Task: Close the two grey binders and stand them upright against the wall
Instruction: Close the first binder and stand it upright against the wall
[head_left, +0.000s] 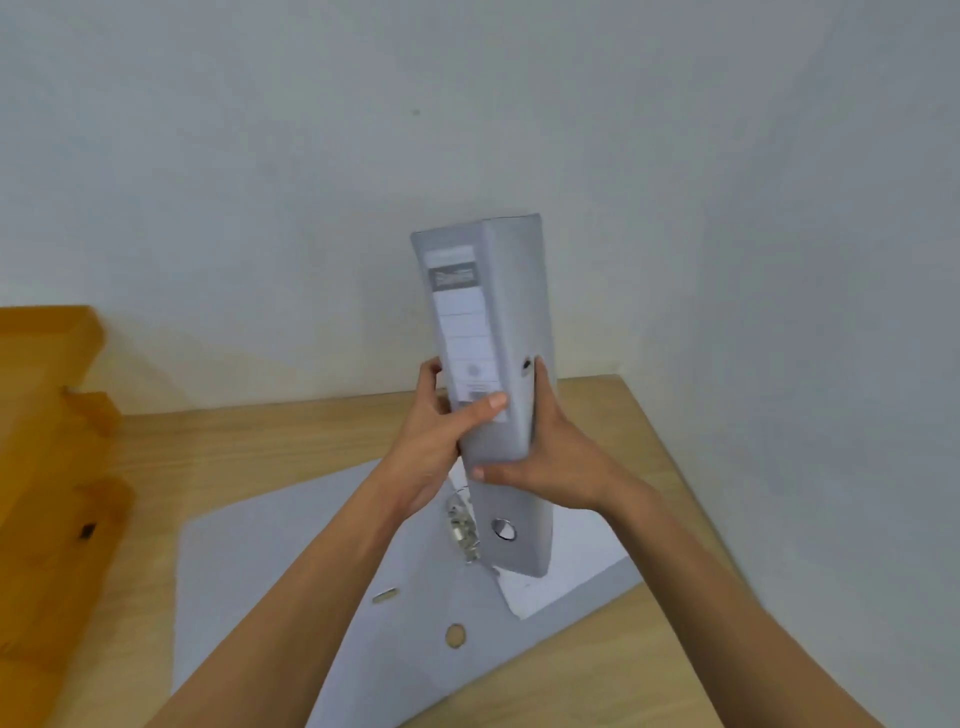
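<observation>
A closed grey binder is held upright in the air above the table, its labelled spine facing me and tilted slightly left. My left hand grips its lower left side with the thumb across the spine. My right hand clasps its lower right side and bottom edge. Beneath it a second grey binder lies open and flat on the wooden table, its metal ring mechanism showing, with its spine section sticking up beside that mechanism.
The white wall runs behind the table and along its right side. An orange wooden piece of furniture stands to the left of the table. The table's right edge lies near the right wall.
</observation>
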